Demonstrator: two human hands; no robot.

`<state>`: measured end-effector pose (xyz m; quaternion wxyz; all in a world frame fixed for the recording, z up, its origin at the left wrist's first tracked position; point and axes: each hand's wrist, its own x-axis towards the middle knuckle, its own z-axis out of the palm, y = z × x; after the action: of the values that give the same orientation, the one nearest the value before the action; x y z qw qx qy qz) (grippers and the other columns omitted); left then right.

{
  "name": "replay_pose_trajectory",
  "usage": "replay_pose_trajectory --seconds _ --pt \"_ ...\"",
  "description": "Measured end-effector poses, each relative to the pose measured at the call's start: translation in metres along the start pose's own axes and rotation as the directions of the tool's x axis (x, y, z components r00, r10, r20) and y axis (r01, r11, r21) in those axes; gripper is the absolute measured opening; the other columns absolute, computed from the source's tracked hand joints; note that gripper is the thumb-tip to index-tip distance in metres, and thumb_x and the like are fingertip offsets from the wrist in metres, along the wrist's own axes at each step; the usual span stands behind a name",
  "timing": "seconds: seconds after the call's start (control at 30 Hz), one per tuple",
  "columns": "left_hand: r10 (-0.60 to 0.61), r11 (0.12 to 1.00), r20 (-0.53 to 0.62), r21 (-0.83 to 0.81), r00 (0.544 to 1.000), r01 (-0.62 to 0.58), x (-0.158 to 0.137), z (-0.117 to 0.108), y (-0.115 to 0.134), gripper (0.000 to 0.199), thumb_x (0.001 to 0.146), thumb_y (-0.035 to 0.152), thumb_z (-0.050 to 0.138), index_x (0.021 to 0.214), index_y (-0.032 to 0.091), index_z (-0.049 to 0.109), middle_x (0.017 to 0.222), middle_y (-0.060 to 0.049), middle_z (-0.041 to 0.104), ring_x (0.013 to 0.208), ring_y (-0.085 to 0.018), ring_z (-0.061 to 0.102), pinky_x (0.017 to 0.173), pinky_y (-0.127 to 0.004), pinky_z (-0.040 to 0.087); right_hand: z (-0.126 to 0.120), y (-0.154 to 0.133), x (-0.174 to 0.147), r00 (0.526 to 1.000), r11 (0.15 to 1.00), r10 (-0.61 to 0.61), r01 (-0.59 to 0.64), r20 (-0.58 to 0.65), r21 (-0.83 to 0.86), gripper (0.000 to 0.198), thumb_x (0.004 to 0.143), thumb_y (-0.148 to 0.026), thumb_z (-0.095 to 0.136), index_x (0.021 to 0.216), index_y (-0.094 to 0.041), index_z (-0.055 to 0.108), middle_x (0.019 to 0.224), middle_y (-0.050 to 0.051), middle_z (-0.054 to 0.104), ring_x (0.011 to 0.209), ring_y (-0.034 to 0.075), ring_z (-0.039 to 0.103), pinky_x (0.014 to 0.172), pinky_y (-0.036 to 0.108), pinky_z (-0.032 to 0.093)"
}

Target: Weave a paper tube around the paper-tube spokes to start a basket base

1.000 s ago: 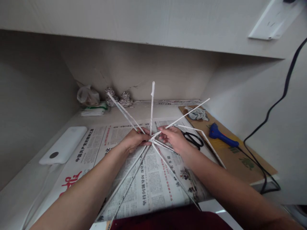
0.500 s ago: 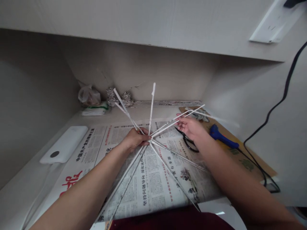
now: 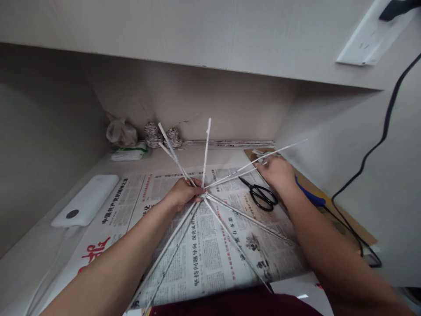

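Observation:
Several thin rolled-paper sticks (image 3: 206,151) cross at one hub and fan out like spokes above the newspaper (image 3: 213,259). My left hand (image 3: 187,192) is closed on the sticks at their crossing, thumb on top. To the right, my right hand (image 3: 275,170) has its fingers pinched around the end part of one paper stick (image 3: 241,174). Another stick passes just above those fingers and points to the upper right. Black-handled scissors (image 3: 261,195) lie on the newspaper below my right hand.
A white power bank (image 3: 86,199) with a cable lies at left. Behind are a plastic bag (image 3: 121,131), woven paper pieces (image 3: 162,135) and a bundle of paper sticks (image 3: 226,144). At right, a blue glue gun (image 3: 309,193) and its black cord rest on brown board.
My right hand has slid outward to the right along the sticks, away from the hub. The scissors are now uncovered. My left hand stays at the crossing.

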<state>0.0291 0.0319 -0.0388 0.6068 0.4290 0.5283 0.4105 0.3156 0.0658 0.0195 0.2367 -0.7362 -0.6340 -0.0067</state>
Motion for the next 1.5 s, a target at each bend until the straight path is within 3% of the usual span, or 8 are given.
replay_pose_trajectory --seconds 0.13,0.43,0.73,1.0,1.13,1.23,1.37,1.5 --pt "-0.014 0.998 -0.016 -0.057 1.000 0.014 0.002 0.000 -0.002 0.025 0.047 0.011 0.082 0.066 0.011 0.066 0.062 -0.001 0.062 0.058 -0.012 0.060 0.052 -0.022 0.053 -0.008 -0.022 -0.022 0.988 0.941 -0.151 0.135 -0.028 -0.310 0.039 0.085 -0.050 0.053 0.097 -0.017 0.070 0.083 0.017 0.069 0.088 0.032 0.063 0.077 0.040 0.043" --pt "-0.036 0.996 0.028 -0.087 0.999 0.038 -0.003 0.000 0.004 0.026 0.046 0.012 0.083 0.064 0.012 0.063 0.061 0.000 0.061 0.058 -0.011 0.058 0.052 -0.022 0.054 0.002 -0.015 -0.009 0.950 0.932 -0.254 0.190 -0.181 -0.309 0.051 0.085 -0.035 0.056 0.131 -0.013 0.052 0.135 0.022 0.047 0.114 0.038 0.045 0.088 0.047 0.036" --pt "-0.028 0.997 0.071 -0.072 0.997 0.033 -0.003 -0.001 0.002 0.025 0.050 0.015 0.083 0.069 0.012 0.067 0.068 -0.001 0.063 0.062 -0.010 0.059 0.052 -0.019 0.052 -0.001 -0.063 -0.059 0.855 0.851 -0.508 0.478 -0.107 -0.220 0.027 0.091 -0.029 0.046 0.107 -0.017 0.065 0.121 0.014 0.058 0.108 0.031 0.044 0.091 0.043 0.034" --pt "-0.034 0.997 0.079 -0.061 0.996 0.039 -0.003 0.000 0.002 0.028 0.047 0.016 0.085 0.070 0.013 0.069 0.069 -0.002 0.066 0.062 -0.012 0.061 0.054 -0.022 0.054 0.016 -0.052 -0.040 0.878 0.864 -0.468 0.430 -0.100 -0.262 0.040 0.085 -0.027 0.056 0.122 -0.014 0.060 0.139 0.017 0.047 0.125 0.037 0.033 0.096 0.050 0.030" --pt "-0.031 0.995 0.069 -0.088 0.997 0.037 -0.004 0.001 0.003 0.027 0.047 0.014 0.084 0.070 0.012 0.070 0.067 -0.001 0.064 0.061 -0.012 0.060 0.053 -0.021 0.053 0.016 -0.071 -0.061 0.778 0.763 -0.627 0.622 0.031 -0.175 0.021 0.087 -0.025 0.054 0.102 -0.022 0.068 0.118 0.010 0.064 0.120 0.032 0.043 0.106 0.051 0.016" --pt "-0.036 0.992 0.061 -0.119 0.997 0.043 -0.004 0.001 0.002 0.027 0.046 0.013 0.084 0.069 0.011 0.069 0.068 -0.001 0.064 0.062 -0.011 0.060 0.054 -0.020 0.054 0.022 -0.089 -0.081 0.699 0.708 -0.682 0.705 0.216 -0.045 0.019 0.091 -0.025 0.049 0.093 -0.021 0.067 0.092 0.007 0.069 0.091 0.024 0.058 0.096 0.042 0.030" --pt "-0.034 0.987 0.052 -0.156 0.998 0.042 -0.003 0.000 0.001 0.027 0.048 0.013 0.086 0.067 0.011 0.067 0.072 -0.002 0.065 0.068 -0.013 0.062 0.058 -0.022 0.057 0.031 -0.097 -0.090 0.742 0.777 -0.609 0.629 0.282 0.024 0.024 0.094 -0.026 0.044 0.094 -0.019 0.066 0.089 0.008 0.069 0.078 0.021 0.061 0.069 0.031 0.037" --pt "-0.035 0.985 0.023 -0.168 0.999 0.038 -0.003 0.002 0.001 0.027 0.051 0.018 0.087 0.066 0.011 0.065 0.069 -0.001 0.062 0.067 -0.013 0.060 0.057 -0.025 0.057 0.034 -0.093 -0.088 0.756 0.795 -0.601 0.599 0.258 0.096 0.025 0.094 -0.025 0.043 0.099 -0.023 0.067 0.089 0.004 0.070 0.081 0.019 0.062 0.069 0.027 0.037"
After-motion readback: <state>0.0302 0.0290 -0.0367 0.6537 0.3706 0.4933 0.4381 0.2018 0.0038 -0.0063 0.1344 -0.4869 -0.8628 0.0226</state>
